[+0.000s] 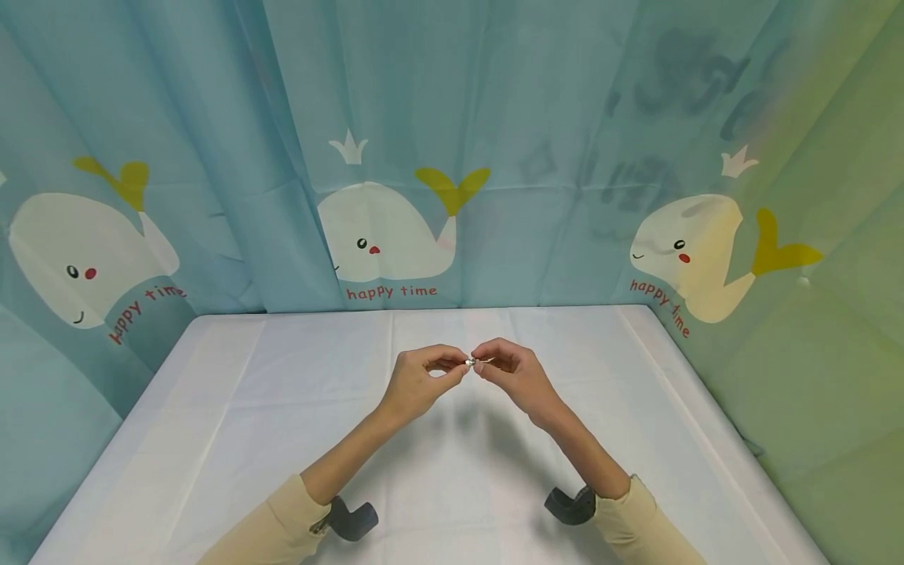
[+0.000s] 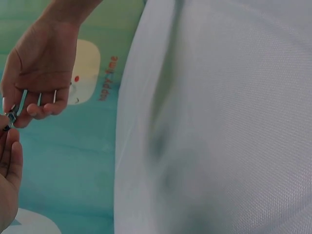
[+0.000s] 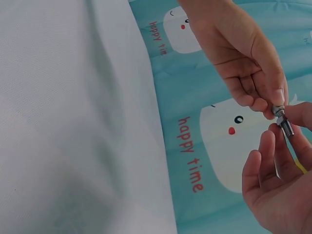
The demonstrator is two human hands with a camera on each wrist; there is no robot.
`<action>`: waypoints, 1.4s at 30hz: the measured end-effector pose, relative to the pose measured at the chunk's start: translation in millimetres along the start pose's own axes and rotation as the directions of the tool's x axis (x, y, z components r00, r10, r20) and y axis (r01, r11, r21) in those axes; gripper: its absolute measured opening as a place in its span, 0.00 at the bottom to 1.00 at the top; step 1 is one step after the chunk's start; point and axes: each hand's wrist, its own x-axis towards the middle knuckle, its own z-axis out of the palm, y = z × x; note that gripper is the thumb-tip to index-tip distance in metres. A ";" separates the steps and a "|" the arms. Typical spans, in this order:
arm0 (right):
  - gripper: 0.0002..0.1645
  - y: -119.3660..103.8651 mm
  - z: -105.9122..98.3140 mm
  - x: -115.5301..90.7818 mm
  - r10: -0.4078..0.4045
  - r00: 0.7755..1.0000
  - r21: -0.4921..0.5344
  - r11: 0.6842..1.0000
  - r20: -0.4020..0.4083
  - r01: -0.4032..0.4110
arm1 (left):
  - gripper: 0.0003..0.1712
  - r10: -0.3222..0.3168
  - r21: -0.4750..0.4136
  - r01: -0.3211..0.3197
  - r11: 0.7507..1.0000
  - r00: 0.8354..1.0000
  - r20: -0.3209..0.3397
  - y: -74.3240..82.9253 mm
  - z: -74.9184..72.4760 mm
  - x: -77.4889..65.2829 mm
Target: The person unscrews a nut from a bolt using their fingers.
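A small silver metal bolt (image 3: 286, 125) with a threaded shaft is held in the air over the white table, between both hands. In the head view the left hand (image 1: 415, 382) pinches its left end between thumb and fingertips. The right hand (image 1: 521, 380) meets it from the other side, its thumb and fingers on the bolt. Seen from the right wrist, the left hand (image 3: 243, 53) reaches down to the bolt's head end, while the right hand's fingers (image 3: 268, 161) spread below the threads. In the left wrist view the fingertips partly hide the bolt (image 2: 11, 116).
The white-covered table (image 1: 282, 439) lies beneath the hands. A blue-green curtain (image 1: 551, 102) with printed whales hangs behind it and along the sides. Dark curved mounts (image 1: 353, 521) are strapped near the cuffs of both sleeves (image 1: 282, 522).
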 end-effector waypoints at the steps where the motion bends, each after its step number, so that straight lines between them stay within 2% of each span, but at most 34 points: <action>1: 0.11 0.1 -0.1 0.0 -0.009 1.000 -0.003 1.000 0.002 0.009 | 0.05 0.001 0.000 -0.001 1.000 1.000 0.000 -0.3 0.0 0.0; 8: 0.15 1.2 -0.6 0.5 -0.042 0.999 0.019 0.999 0.030 0.041 | 0.05 0.003 -0.006 -0.003 1.000 1.000 0.003 0.2 0.0 1.0; 17: 0.15 0.6 2.1 4.0 0.046 0.999 -0.006 0.999 0.004 -0.046 | 0.05 0.004 -0.001 -0.004 1.000 1.000 -0.001 1.3 0.8 2.2; 25: 0.12 -1.6 0.6 0.9 0.002 1.000 -0.017 1.000 0.014 -0.002 | 0.05 0.014 -0.004 -0.014 1.000 1.000 -0.006 3.1 0.3 1.5; 34: 0.14 -5.3 1.1 0.1 -0.030 0.999 -0.006 1.000 0.031 0.031 | 0.05 -0.007 -0.002 0.007 1.000 1.000 -0.009 2.0 -0.3 1.3; 38: 0.14 -4.4 1.2 1.4 -0.028 1.000 -0.007 1.000 0.006 0.028 | 0.05 0.001 -0.001 -0.001 1.000 1.000 -0.016 1.0 0.1 1.9; 42: 0.15 -6.2 1.6 1.3 0.016 1.000 -0.019 1.000 -0.026 -0.016 | 0.05 0.007 -0.002 -0.008 1.000 1.000 -0.015 1.1 0.6 2.4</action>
